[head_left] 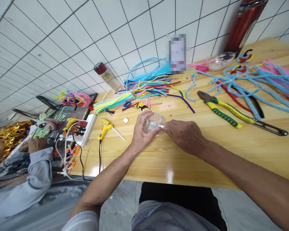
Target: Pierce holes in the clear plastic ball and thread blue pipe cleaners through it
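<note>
A clear, rounded plastic piece (156, 120) is held low over the wooden table in front of me. My left hand (142, 130) is wrapped around its left side, with the thumb along the near edge. My right hand (186, 134) is closed at its right edge, thumb and forefinger pinched together. Something small and white shows between the two thumbs; its kind is unclear. A yellow hot glue gun (106, 127) with a white glue stick lies left of my hands, beside a small white scrap (126, 120).
Pipe cleaners (144, 86) lie in a pile at the back, with more (257, 83) at the right. Yellow-green pliers (221, 112) rest at the right. A power strip (88, 130) with cords, a glass bottle (107, 76) and a red thermos (243, 27) stand around. A co-worker's sleeve (39, 173) is at left.
</note>
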A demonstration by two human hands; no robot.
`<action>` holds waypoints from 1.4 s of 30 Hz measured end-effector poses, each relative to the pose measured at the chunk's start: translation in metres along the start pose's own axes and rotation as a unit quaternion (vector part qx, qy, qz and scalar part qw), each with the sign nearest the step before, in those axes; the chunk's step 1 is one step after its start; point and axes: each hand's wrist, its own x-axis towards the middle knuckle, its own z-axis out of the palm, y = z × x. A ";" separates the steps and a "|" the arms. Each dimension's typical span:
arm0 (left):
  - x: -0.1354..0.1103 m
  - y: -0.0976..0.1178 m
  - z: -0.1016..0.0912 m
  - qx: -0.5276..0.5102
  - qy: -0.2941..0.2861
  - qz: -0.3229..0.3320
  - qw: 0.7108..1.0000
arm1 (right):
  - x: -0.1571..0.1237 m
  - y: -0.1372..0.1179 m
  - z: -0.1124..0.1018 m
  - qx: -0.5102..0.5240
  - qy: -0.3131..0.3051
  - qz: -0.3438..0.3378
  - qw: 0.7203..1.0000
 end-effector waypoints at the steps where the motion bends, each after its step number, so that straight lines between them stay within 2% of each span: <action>1: -0.001 0.000 0.001 -0.003 0.005 -0.003 1.000 | 0.000 -0.001 0.000 -0.001 0.000 0.002 1.000; 28: -0.006 -0.007 0.012 -0.035 0.073 -0.038 0.996 | -0.002 -0.017 0.011 0.016 0.055 0.065 0.996; 34: -0.005 -0.011 0.014 -0.044 0.050 -0.030 0.997 | 0.001 -0.006 -0.006 0.012 0.047 0.074 0.996; 42: -0.004 -0.016 0.013 -0.025 0.046 0.007 0.999 | 0.000 -0.006 -0.015 -0.016 -0.023 0.043 0.999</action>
